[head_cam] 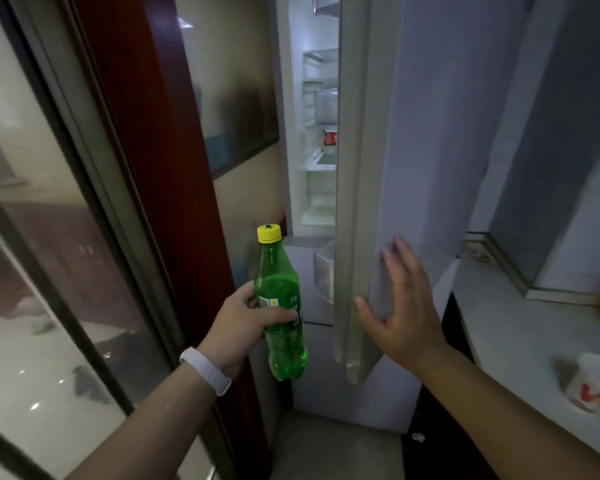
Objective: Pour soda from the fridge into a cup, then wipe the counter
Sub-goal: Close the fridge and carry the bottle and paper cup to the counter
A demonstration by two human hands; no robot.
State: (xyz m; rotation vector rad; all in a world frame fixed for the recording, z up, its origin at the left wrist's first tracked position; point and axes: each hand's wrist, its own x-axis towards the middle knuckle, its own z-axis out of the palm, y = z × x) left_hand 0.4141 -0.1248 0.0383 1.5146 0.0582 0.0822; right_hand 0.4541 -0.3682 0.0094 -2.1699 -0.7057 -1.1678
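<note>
We are gripping a green soda bottle upright in our left hand while our right hand is pressing flat against the partly open fridge door, a cup sitting on the counter at near right.

Bottle left of fridge door; cup right.

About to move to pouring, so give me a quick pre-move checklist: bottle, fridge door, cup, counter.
1. Green plastic soda bottle gripped upright in left hand: ok.
2. Yellow screw cap on: ok; tightness cannot tell.
3. Pale grey fridge door shut: not ok, ajar, open right hand flat against it.
4. White paper cup with red print ready on the counter: ok.
5. White counter clear around the cup: cannot tell, blurred yellow object at the right edge.
</note>
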